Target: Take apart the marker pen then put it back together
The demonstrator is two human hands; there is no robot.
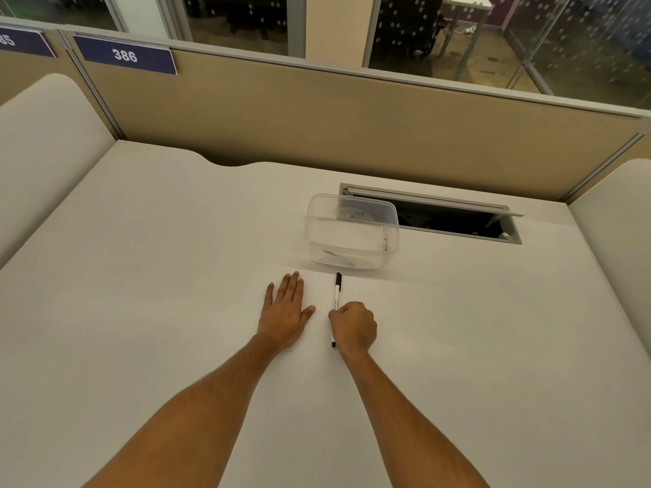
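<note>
A white marker pen [336, 294] with a black cap at its far end lies lengthwise on the white desk [148, 262], in one piece. My right hand [353, 326] is curled over the pen's near half, fingers closed around the barrel; the black rear tip sticks out below my hand. My left hand [287, 311] rests flat on the desk just left of the pen, palm down, fingers apart, touching nothing else.
A clear plastic container [352, 230] stands just beyond the pen's cap. Behind it an open cable hatch [447, 220] is cut into the desk. A beige partition [352, 128] closes the back, with padded side panels at left and right.
</note>
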